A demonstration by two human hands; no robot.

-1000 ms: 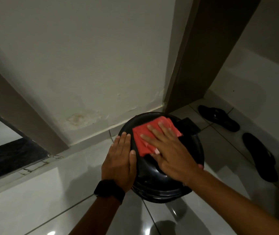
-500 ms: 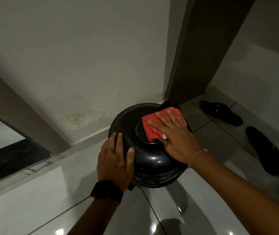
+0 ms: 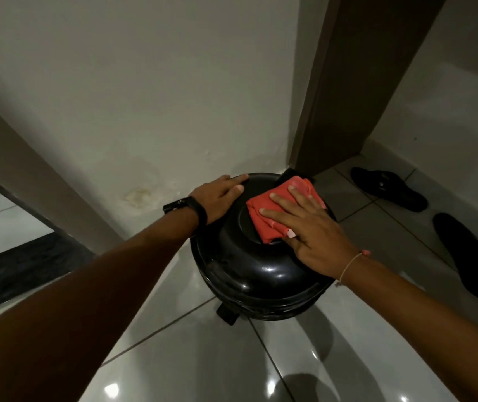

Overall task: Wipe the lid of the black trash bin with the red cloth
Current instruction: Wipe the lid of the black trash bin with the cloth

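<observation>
From the head camera we look down on a black trash bin (image 3: 261, 274) that stands upright on the glossy tiled floor (image 3: 173, 358), close to the pale wall (image 3: 144, 97) and just beside a dark door frame (image 3: 348, 82). Its domed lid (image 3: 249, 256) faces up toward us, round, so we find no long axis to it; a dark foot pedal (image 3: 227, 313) juts out at the bin's near lower edge.

The red cloth (image 3: 266, 210) lies folded on the top of the lid, on its far right part, with its longer side running from the near centre of the lid toward the far right rim. A small white tag shows at its near edge.

Our right hand (image 3: 310, 227) lies flat on the cloth, fingers spread and straight, palm down, pressing it to the lid rather than gripping it; the thumb side touches the lid just near the cloth. A thin string bracelet (image 3: 351, 264) circles that wrist.

Our left hand (image 3: 220, 198) rests open on the far left rim of the lid, fingers extended together and touching the black surface, holding nothing. A black watch (image 3: 185, 208) sits on that wrist.

The two hands are apart, with bare lid between them.

To the right, two black sandals (image 3: 388, 188) lie on the floor, well apart from the bin.
</observation>
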